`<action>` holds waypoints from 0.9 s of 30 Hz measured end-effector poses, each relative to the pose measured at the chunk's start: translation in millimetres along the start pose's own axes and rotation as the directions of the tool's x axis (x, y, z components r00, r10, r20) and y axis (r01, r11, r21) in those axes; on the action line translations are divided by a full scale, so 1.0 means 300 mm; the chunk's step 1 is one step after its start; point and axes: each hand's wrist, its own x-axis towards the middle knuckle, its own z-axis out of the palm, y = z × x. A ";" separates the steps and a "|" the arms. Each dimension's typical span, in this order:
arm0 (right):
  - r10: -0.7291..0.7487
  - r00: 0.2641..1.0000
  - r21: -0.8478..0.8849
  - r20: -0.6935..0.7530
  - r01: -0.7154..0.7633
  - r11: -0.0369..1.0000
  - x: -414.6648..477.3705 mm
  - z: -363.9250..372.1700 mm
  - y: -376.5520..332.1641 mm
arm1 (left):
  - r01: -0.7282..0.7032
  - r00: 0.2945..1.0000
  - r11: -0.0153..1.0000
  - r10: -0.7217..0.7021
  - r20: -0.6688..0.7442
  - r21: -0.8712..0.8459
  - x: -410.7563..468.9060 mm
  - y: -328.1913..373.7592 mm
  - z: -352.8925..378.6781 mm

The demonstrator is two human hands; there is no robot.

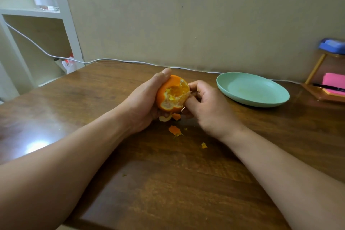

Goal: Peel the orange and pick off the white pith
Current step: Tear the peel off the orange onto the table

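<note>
Half-peeled orange (172,92); peel scraps (175,130) beneath.

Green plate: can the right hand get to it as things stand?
Probably yes. The plate lies just right of the right hand, nothing between them on the table. That hand is pinching at the orange held in the left hand, so it must let go first.
</note>
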 end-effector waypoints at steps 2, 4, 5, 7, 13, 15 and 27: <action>-0.015 1.000 0.023 -0.012 0.015 1.000 0.006 0.003 0.007 | 0.009 1.000 1.000 -0.009 -0.002 -0.022 -0.003 0.002 -0.002; -0.021 1.000 0.063 -0.015 0.022 0.998 0.010 0.002 0.010 | 0.017 1.000 0.998 -0.016 0.012 -0.057 -0.002 0.004 -0.007; -0.014 1.000 0.085 -0.010 0.014 0.996 0.010 -0.001 0.011 | 0.017 1.000 0.997 -0.016 0.015 -0.070 -0.001 0.005 -0.008; 0.012 1.000 0.107 0.006 -0.013 0.994 0.007 -0.003 0.010 | 0.009 1.000 0.997 -0.009 -0.002 -0.082 0.001 0.009 -0.016; 0.076 0.997 0.209 0.003 -0.075 0.975 0.014 0.011 0.017 | 0.048 0.999 0.996 -0.049 0.000 -0.080 0.006 0.010 -0.020; 0.110 0.994 0.320 0.002 -0.105 0.942 0.021 0.019 0.014 | 0.084 0.996 0.989 -0.081 0.031 -0.120 0.009 0.011 -0.029; 0.044 0.990 -0.107 0.134 -0.030 0.994 0.002 0.000 0.045 | 0.128 0.992 0.957 -0.126 0.025 -0.260 0.026 0.037 -0.101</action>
